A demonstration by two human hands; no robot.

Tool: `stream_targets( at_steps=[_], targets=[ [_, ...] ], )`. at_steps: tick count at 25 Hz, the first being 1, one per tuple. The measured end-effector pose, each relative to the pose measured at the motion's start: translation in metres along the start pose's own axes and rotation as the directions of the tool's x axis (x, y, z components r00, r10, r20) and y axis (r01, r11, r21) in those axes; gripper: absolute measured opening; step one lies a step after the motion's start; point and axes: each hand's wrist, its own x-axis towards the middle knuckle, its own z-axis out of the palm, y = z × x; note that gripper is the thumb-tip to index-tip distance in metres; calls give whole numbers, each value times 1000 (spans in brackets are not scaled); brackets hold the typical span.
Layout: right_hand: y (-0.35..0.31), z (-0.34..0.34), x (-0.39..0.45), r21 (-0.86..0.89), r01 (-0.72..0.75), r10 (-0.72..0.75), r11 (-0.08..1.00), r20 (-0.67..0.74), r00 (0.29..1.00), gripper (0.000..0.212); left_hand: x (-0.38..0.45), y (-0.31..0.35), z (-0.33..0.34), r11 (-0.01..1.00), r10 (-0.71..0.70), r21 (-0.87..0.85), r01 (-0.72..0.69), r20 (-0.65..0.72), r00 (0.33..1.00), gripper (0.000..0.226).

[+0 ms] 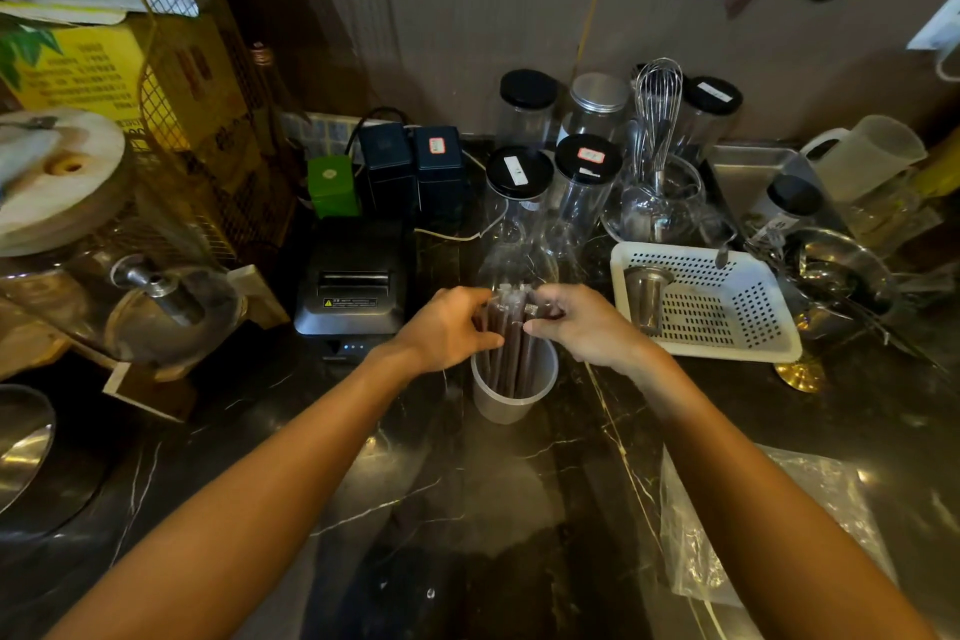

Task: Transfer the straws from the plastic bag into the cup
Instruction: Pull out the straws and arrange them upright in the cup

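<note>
A translucent plastic cup (pixel 511 392) stands on the dark marble counter at the centre. A bundle of dark brown wrapped straws (pixel 511 343) stands upright in it, their tops sticking out above the rim. My left hand (pixel 449 330) grips the bundle from the left near its top. My right hand (pixel 582 322) pinches the upper ends from the right. The clear plastic bag (pixel 769 530) lies flat on the counter at the lower right, partly under my right forearm; I cannot tell whether anything is in it.
A black receipt printer (pixel 353 286) sits left of the cup. A white perforated basket (pixel 711 301) with a metal strainer lies to the right. Black-lidded jars (pixel 519 182), a whisk in glassware (pixel 657 120) and a metal tray stand behind. A glass dispenser (pixel 104 276) is at the left.
</note>
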Motion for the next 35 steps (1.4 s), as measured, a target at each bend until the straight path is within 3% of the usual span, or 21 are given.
stream_targets(
  at_steps=[2,4,6,9,13,16,18,20,22,25,29,32,35],
  targets=[
    [3,3,-2,14,-43,43,999,-11,999,24,-5,-5,3,995,-16,-103,11,-49,999,47],
    [7,5,-5,51,-71,72,996,-4,997,33,-8,-8,5,984,-31,-179,18,-68,997,52],
    [14,6,-10,95,-81,83,992,-9,997,25,-11,-10,8,971,-39,-240,18,-82,996,52],
    [23,9,-16,154,-81,90,985,-58,994,2,-14,-15,10,949,-51,-314,4,-140,989,39],
    [24,13,-16,178,-11,42,984,-168,985,7,-17,-15,14,970,-6,-238,-43,-198,980,9],
    [24,14,-14,111,31,-11,993,-176,984,11,-19,-8,14,981,7,-189,-42,-178,984,7],
    [22,14,-13,36,23,-16,999,-173,985,8,-19,-1,11,992,23,-121,-44,-167,986,22],
    [17,9,-14,-21,22,-26,1000,-208,978,33,-19,3,5,995,48,-80,-65,-202,978,48],
    [10,3,-15,-87,92,-110,992,-240,965,52,-19,7,-1,989,120,-50,-137,-258,959,60],
    [2,-4,-20,-267,222,-291,938,-257,921,54,-15,11,-6,976,218,50,-212,-237,947,64],
    [-4,0,-23,-463,235,-360,855,-203,910,48,-10,9,-2,955,253,197,-223,-149,956,55],
    [2,2,-26,-455,230,-344,860,-185,921,46,-11,3,2,953,239,223,-206,-130,962,61],
    [10,4,-29,-314,178,-269,933,-279,922,56,-16,-3,5,986,167,51,-160,-190,968,78]
  ],
)
